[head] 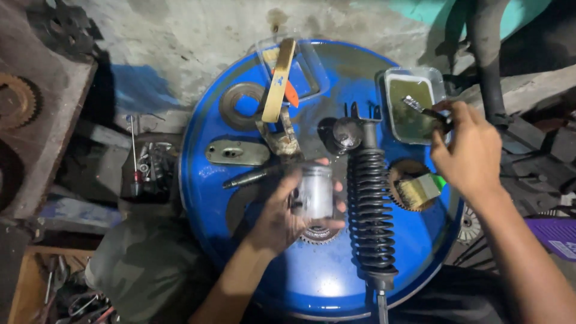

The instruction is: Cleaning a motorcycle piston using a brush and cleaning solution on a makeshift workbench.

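1. The blue drum top fills the middle of the view, round and glossy, and it serves as the bench here; everything below is placed against it.
2. Across the drum's right half lies the black coil shock absorber, long and ribbed, its forked end toward the far rim and its rod end hanging over the near rim.
3. The left hand comes in over the drum's near-left part, fingers wrapped round the silver piston and holding it up just above the drum's centre, right beside the shock's coils.
4. The right hand hovers over the drum's right edge, fingers pinched shut on a small dark tool whose tip dips over the tray.
5. That rectangular tray of murky greenish liquid sits on the drum's far-right side.
6. A paintbrush with pale bristles rests on a rusty sprocket at the drum's right side, between the shock and the right hand.
7. On the drum's far-left part: a flat metal ring, a grey oval cover plate nearer us, and a tan strip leaning over a clear container.
8. A dark rod lies left of the piston, near the drum's centre.
9. A toothed gear peeks out just under the left hand.
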